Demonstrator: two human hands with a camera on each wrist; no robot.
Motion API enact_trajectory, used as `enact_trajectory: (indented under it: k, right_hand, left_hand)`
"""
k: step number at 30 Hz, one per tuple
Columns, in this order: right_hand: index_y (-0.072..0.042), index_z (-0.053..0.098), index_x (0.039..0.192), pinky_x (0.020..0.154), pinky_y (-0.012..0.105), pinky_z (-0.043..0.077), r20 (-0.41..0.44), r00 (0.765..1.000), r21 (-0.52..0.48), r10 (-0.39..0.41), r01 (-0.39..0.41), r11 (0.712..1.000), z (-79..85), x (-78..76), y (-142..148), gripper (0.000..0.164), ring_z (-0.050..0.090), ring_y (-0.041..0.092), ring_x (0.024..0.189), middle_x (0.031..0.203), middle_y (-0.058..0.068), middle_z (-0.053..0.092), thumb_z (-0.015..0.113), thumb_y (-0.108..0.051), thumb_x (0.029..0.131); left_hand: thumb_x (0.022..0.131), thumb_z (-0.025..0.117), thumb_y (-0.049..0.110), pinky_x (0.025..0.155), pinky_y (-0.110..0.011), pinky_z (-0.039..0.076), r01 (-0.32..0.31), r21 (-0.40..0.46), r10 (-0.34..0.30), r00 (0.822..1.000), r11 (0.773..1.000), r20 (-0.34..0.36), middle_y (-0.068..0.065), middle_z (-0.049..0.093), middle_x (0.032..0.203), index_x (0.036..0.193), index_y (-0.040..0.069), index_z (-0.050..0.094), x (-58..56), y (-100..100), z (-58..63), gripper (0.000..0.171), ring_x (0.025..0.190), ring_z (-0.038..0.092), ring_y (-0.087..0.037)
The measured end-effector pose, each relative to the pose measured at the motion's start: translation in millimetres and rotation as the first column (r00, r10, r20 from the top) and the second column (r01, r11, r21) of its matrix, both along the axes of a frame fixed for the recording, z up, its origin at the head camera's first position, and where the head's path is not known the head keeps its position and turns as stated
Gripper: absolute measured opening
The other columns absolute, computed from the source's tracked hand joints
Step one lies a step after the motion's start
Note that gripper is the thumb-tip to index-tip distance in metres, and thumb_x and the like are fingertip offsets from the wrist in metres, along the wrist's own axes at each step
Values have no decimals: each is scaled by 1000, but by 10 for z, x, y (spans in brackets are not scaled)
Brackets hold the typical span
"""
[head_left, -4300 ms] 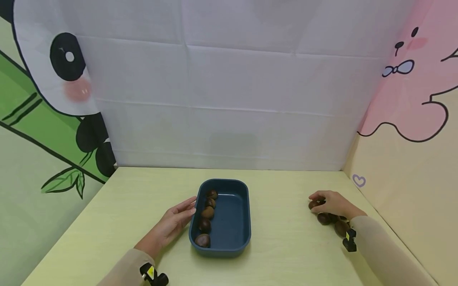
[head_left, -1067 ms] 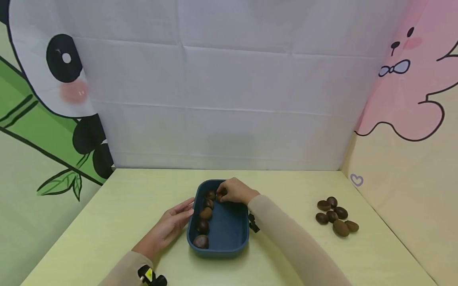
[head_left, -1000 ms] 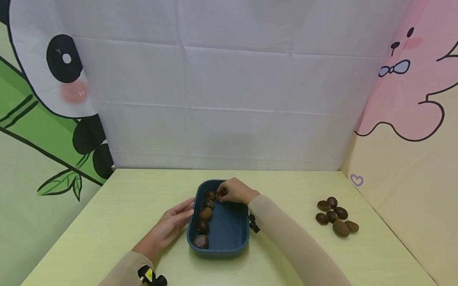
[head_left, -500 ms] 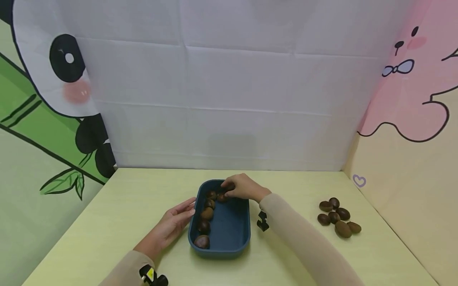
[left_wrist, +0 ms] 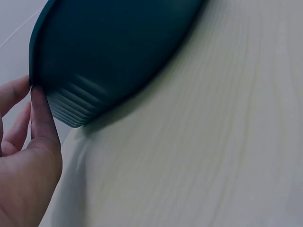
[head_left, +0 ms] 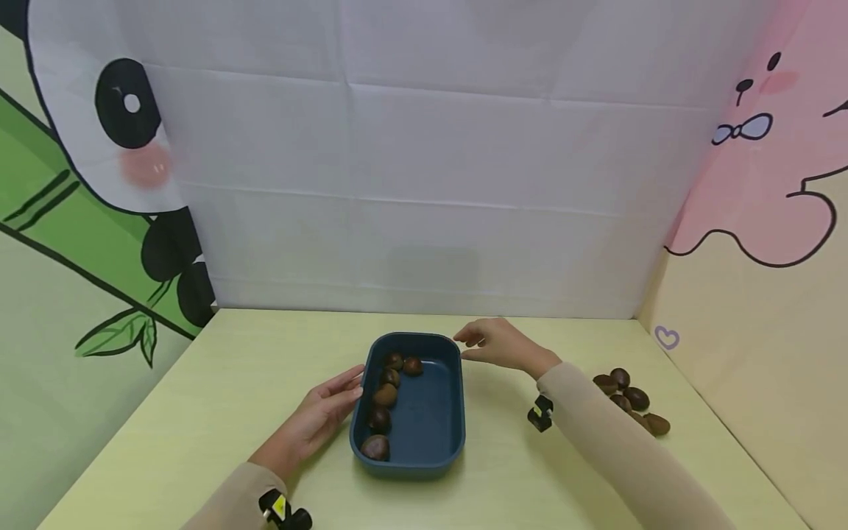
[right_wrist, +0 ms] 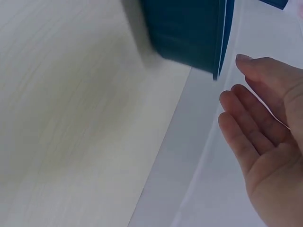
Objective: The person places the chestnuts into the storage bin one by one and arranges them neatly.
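A dark blue rectangular bin stands on the table. Several brown chestnuts form a row along its inner left wall, and one more chestnut lies to the right of the row's far end. Straight fingers of my left hand touch the bin's left side near the rim; the left wrist view shows thumb and fingertips against the bin's edge. My right hand is beside the far right corner of the bin, fingers apart and loosely bent. Its palm shows nothing held in the right wrist view.
Several more chestnuts lie in a loose cluster on the right of the pale yellow table, partly covered by my right sleeve. A white fabric backdrop rises behind the table's far edge.
My right hand picked a chestnut from the right cluster, set it in the bin beside the row's far end, let go and moved out to the right. The left hand stayed at the bin.
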State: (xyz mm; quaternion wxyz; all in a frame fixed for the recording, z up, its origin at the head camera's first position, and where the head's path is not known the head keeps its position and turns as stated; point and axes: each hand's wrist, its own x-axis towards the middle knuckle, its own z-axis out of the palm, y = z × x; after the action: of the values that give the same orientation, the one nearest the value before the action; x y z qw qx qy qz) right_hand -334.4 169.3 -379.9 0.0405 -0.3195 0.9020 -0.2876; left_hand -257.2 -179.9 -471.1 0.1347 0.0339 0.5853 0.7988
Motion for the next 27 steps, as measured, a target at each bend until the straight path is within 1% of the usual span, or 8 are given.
enact_trajectory:
  k: [5, 9, 15, 20, 21, 27]
  right_hand:
    - [-11, 70, 122, 89, 36, 56, -13, 999, -7, -33, 33, 999, 11, 112, 329, 30, 65, 23, 107, 116, 1, 68, 74, -18, 92]
    - [-10, 70, 121, 88, 38, 57, -27, 998, 6, -59, 59, 998, -17, 206, 618, 29, 65, 22, 103, 115, 1, 69, 74, -17, 93]
    - [-9, 70, 119, 90, 43, 55, -27, 990, 35, -135, 136, 990, -84, 371, 1089, 28, 64, 20, 101, 114, 1, 69, 73, -19, 93]
    - [-6, 70, 118, 88, 44, 56, -42, 981, 72, -189, 192, 979, -168, 496, 1448, 28, 65, 19, 98, 112, 6, 70, 73, -20, 94]
    - [-4, 70, 118, 87, 44, 56, -45, 981, 79, -188, 191, 978, -190, 520, 1509, 29, 66, 19, 97, 112, 7, 70, 73, -20, 94]
    - [-3, 69, 120, 86, 47, 56, 3, 972, 73, -237, 236, 969, -330, 669, 1794, 32, 67, 25, 99, 112, 9, 71, 74, -20, 93]
  left_hand:
    - [99, 61, 4, 103, -25, 46, 9, 3, -9, 1000, 1000, -8, -17, 45, 150, 154, -1, 34, 1, -3, 8, 61, 125, 55, -12]
    - [99, 61, 4, 103, -24, 45, 21, 2, -21, 999, 1000, -25, -18, 43, 151, 154, -2, 33, 5, -9, 10, 62, 126, 54, -13]
    - [98, 62, 2, 104, -26, 46, 7, 18, -7, 1000, 1000, -5, -17, 46, 149, 154, -2, 35, 4, -4, -14, 62, 124, 56, -12]
    - [98, 62, 3, 104, -26, 46, 10, 16, -10, 1000, 1000, 0, -17, 45, 149, 154, -1, 34, -3, -12, -37, 63, 123, 56, -11]
    - [99, 62, 3, 104, -26, 45, 12, 16, -12, 1000, 1000, -2, -16, 45, 149, 155, -1, 33, -4, -16, -40, 63, 123, 56, -11]
    - [99, 62, 4, 103, -25, 46, 24, 20, -24, 999, 1000, -27, -14, 48, 147, 155, -2, 32, -10, -21, -40, 63, 122, 57, -10]
